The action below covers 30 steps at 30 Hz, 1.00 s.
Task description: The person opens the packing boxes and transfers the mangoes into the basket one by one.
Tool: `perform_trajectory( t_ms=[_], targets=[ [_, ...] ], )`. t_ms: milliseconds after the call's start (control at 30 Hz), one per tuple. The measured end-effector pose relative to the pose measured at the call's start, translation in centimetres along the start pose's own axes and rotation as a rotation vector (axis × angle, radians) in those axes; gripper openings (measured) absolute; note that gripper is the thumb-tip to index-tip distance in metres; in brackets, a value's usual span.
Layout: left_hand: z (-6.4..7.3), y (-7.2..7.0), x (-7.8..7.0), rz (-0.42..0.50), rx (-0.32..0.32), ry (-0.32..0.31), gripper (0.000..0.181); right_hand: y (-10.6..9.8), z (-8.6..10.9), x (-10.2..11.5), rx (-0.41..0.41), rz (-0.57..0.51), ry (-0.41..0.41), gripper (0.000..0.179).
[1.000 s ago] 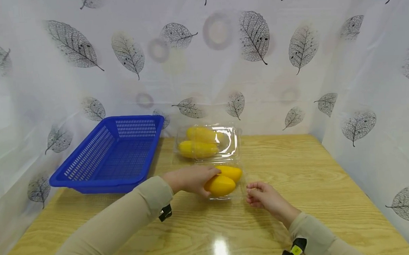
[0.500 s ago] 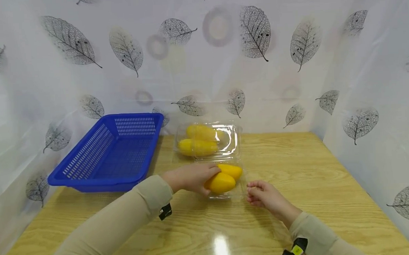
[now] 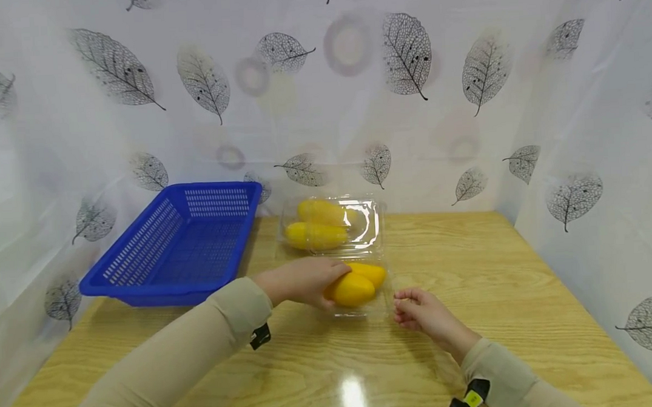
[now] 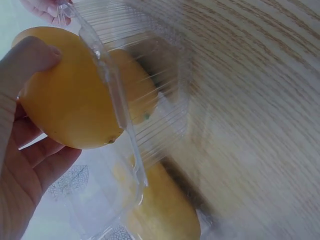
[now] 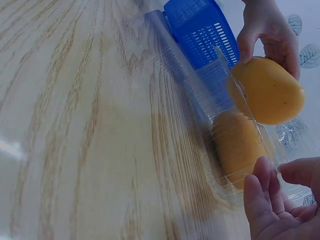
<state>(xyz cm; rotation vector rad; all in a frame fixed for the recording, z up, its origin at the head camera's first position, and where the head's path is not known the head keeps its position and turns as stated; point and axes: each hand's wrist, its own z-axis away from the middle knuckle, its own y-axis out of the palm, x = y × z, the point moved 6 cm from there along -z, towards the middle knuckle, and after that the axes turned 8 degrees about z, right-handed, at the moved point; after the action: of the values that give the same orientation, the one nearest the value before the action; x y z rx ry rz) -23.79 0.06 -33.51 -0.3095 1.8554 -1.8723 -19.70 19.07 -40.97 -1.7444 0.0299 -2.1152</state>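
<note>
My left hand (image 3: 306, 282) grips a smooth yellow mango (image 3: 353, 291), thumb on one side and fingers on the other. In the left wrist view that mango (image 4: 70, 95) is above the rim of a clear plastic box (image 4: 172, 115). Inside the box lies a second mango (image 5: 237, 142), plain in the right wrist view. My right hand (image 3: 426, 317) pinches the box's rim at the right between thumb and fingers. Farther back, two more yellow fruits (image 3: 316, 235) show through clear plastic; glare blurs where the box's lid (image 3: 374, 250) ends there.
A blue perforated basket (image 3: 236, 274) stands at the left of the wooden table (image 3: 470, 252), with nothing seen inside. White curtains with a leaf print (image 3: 410, 139) close off the back and both sides. Both wrists wear black straps.
My left hand and the mango in it have risen very slightly. The right hand keeps its place at the box's rim, and the head view has shifted a little.
</note>
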Motion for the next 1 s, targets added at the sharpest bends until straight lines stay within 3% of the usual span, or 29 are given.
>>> perform_trajectory(
  t_ms=[267,467,833,1000],
  targets=[
    [0.7,-1.1,-0.4,-0.009,-0.018,0.005,0.060,0.0,0.1,0.0,-0.014,0.001,-0.011,0.038],
    [1.2,-1.6,-0.4,-0.001,-0.006,-0.037,0.067,0.0,0.1,0.1,-0.016,0.001,-0.016,0.038],
    [1.5,-2.6,-0.1,0.008,-0.021,-0.057,0.069,0.0,0.1,0.1,-0.015,-0.001,-0.011,0.038],
    [1.7,-3.2,-0.1,0.008,-0.045,-0.041,0.066,0.0,0.1,0.0,-0.013,-0.003,-0.012,0.039]
  ],
)
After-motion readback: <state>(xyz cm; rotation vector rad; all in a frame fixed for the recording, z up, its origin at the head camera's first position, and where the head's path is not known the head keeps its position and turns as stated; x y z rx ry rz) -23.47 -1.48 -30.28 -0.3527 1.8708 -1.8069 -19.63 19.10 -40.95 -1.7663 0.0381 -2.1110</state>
